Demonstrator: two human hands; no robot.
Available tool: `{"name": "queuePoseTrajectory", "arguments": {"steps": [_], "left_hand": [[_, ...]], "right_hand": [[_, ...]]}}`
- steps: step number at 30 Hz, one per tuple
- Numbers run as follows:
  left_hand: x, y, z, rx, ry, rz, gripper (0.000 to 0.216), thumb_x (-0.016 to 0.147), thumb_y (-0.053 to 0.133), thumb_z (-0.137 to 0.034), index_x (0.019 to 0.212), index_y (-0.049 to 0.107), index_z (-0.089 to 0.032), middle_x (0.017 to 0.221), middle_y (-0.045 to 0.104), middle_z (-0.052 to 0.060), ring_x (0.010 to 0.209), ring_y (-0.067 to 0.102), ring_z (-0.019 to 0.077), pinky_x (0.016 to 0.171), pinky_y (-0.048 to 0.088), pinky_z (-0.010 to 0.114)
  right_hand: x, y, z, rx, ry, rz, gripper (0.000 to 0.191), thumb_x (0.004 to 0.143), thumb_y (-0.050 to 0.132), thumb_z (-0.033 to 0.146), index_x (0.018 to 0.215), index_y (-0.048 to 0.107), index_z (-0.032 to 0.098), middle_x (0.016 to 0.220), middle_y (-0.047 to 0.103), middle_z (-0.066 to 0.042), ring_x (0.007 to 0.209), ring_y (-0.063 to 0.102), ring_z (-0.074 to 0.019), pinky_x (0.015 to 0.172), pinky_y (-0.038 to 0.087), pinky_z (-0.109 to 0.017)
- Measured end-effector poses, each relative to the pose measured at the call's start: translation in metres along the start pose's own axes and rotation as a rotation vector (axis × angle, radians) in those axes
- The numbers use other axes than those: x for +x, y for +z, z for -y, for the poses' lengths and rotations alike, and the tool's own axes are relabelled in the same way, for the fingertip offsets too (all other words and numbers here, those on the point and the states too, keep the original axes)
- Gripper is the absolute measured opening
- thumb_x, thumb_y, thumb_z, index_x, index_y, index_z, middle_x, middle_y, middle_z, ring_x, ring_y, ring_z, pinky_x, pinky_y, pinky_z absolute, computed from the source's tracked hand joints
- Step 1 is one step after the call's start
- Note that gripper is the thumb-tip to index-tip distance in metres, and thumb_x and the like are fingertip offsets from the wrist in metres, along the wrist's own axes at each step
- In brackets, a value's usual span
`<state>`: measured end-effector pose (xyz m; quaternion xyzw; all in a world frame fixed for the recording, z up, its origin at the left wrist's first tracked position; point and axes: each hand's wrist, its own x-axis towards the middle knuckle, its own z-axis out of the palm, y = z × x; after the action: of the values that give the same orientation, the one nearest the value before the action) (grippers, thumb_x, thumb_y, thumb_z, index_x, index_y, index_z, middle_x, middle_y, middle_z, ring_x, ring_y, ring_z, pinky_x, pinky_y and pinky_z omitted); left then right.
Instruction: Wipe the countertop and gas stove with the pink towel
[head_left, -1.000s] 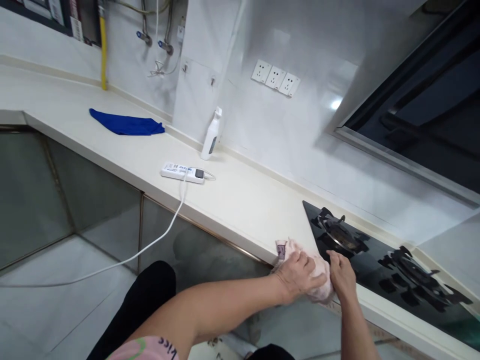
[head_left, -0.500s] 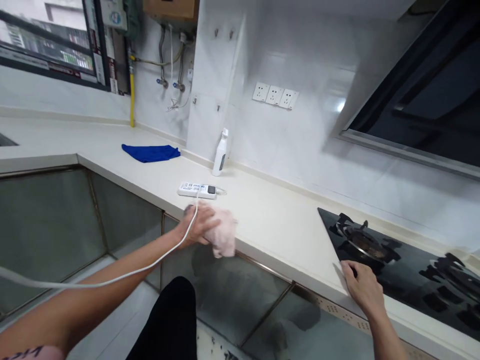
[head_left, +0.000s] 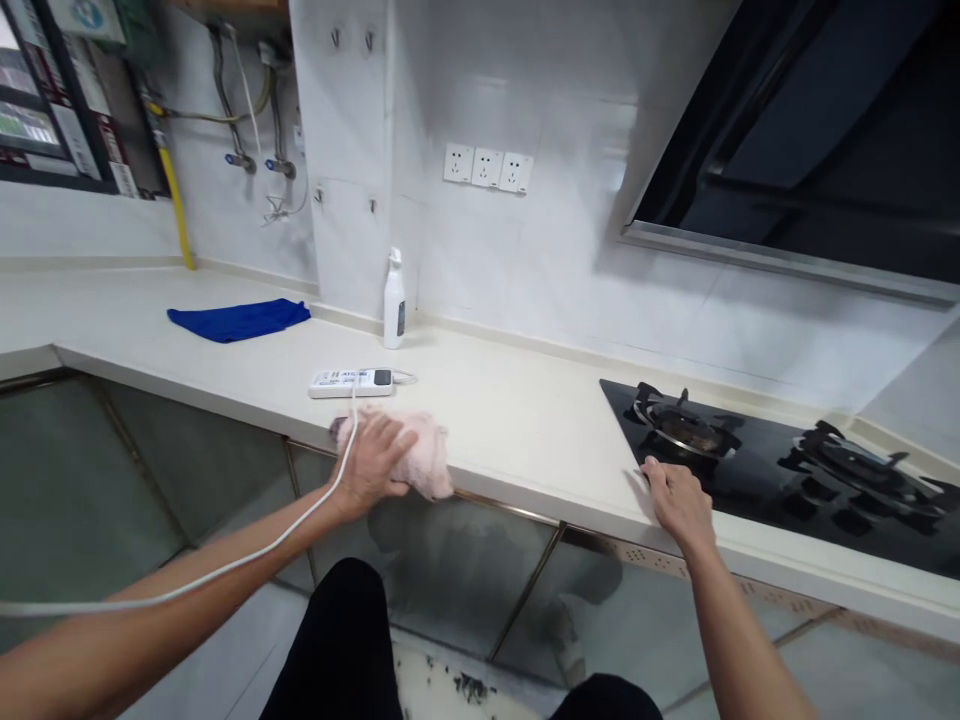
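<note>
White counter (head_left: pixel 525 420) bears my left hand (head_left: pixel 371 465), fingers spread flat on the pink cloth (head_left: pixel 431 465) at its front edge near the power strip (head_left: pixel 351 381), my right hand (head_left: pixel 679 495) lies open beside the stove (head_left: pixel 787 480), and I judge the wiping perhaps half done.

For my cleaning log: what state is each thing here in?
pink cloth, bunched, held under the left hand at the edge of the counter
right hand, open, flat on the counter
hob, unlit
power strip, lying flat
spray bottle, upright
blue cloth, lying flat
wall sockets, empty
</note>
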<state>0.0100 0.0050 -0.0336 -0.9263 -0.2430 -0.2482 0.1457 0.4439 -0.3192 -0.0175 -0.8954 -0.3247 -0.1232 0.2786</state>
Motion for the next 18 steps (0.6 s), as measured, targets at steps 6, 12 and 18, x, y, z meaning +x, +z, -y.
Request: {"name": "queuePoseTrajectory", "arguments": {"steps": [6, 12, 18], "left_hand": [[0.056, 0.029, -0.17, -0.108, 0.3, -0.148, 0.078, 0.081, 0.08, -0.058, 0.147, 0.054, -0.026, 0.145, 0.061, 0.017, 0.133, 0.053, 0.0423, 0.109, 0.039, 0.059], [0.113, 0.024, -0.332, -0.143, 0.455, -0.248, 0.036, 0.105, 0.049, -0.032, 0.134, 0.064, -0.018, 0.127, 0.068, 0.02, 0.109, 0.064, 0.0354, 0.1, 0.044, 0.066], [0.113, 0.029, -0.323, -0.129, 0.587, -0.361, 0.035, 0.105, 0.049, -0.031, 0.136, 0.063, -0.02, 0.126, 0.066, 0.017, 0.103, 0.061, 0.0304, 0.1, 0.045, 0.063]], "right_hand": [[-0.002, -0.006, 0.004, 0.037, -0.01, 0.017, 0.076, 0.102, 0.019, 0.068, 0.105, 0.08, 0.023, 0.128, 0.067, -0.017, 0.12, 0.058, -0.0353, 0.103, 0.041, -0.053], [0.0, -0.008, -0.002, 0.06, 0.011, -0.003, 0.078, 0.099, 0.018, 0.07, 0.103, 0.081, 0.024, 0.128, 0.069, -0.015, 0.122, 0.059, -0.036, 0.106, 0.041, -0.053], [0.005, -0.008, -0.017, 0.081, 0.009, 0.042, 0.078, 0.097, 0.018, 0.07, 0.106, 0.08, 0.023, 0.131, 0.069, -0.016, 0.128, 0.057, -0.0386, 0.109, 0.04, -0.057]]}}
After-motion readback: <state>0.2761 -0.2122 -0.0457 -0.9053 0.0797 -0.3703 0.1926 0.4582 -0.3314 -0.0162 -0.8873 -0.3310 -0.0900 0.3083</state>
